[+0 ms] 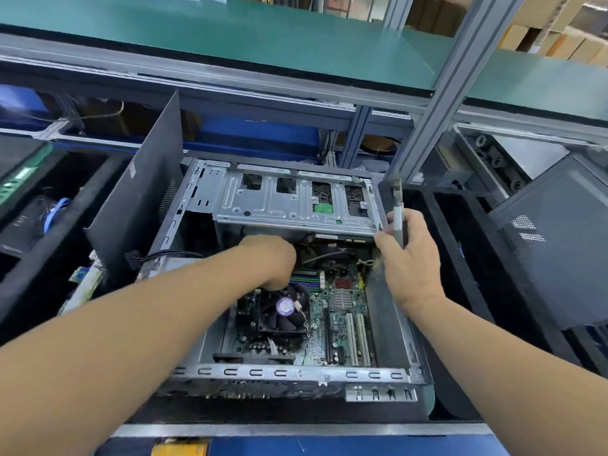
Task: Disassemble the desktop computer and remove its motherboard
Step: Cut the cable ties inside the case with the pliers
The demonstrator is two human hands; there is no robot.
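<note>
The open desktop computer case [406,327] lies on its side under both forearms, its silver rear rim nearest the person. Leaning upright just beyond the left forearm is the detached dark side panel [144,199]. Ahead of both hands, across the far part of the case, sits the silver drive cage [289,199]. The green motherboard [342,324] still lies in the case floor, between the two wrists, with its black CPU cooler fan [284,311] just below the left hand. The left hand [273,261] reaches down into the case beneath the cage; its fingers are hidden, so its grip cannot be told. The right hand [411,261], at the case's right wall, grips a grey screwdriver [398,215] that points upward.
</note>
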